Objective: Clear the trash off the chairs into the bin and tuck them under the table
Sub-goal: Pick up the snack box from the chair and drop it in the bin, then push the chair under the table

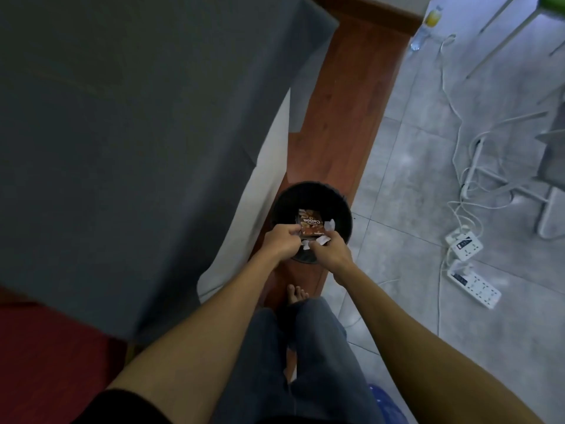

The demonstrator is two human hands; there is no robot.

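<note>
From the head camera we count one black bin (312,194) on the wooden strip; our left hand (282,241) pinches one brown snack packet (310,224) above it. Our right hand (331,254) clutches crumpled white paper (324,240); two power strips (474,283) lie on the tiles.

Off to your right, two white power strips (469,261) lie on the grey tiled floor (412,166), near each other, with white cables (455,117) trailing up and away from them. At the top right you can see a plastic bottle (426,27) with a yellow label. A blue object (386,402) shows at the bottom edge.
</note>
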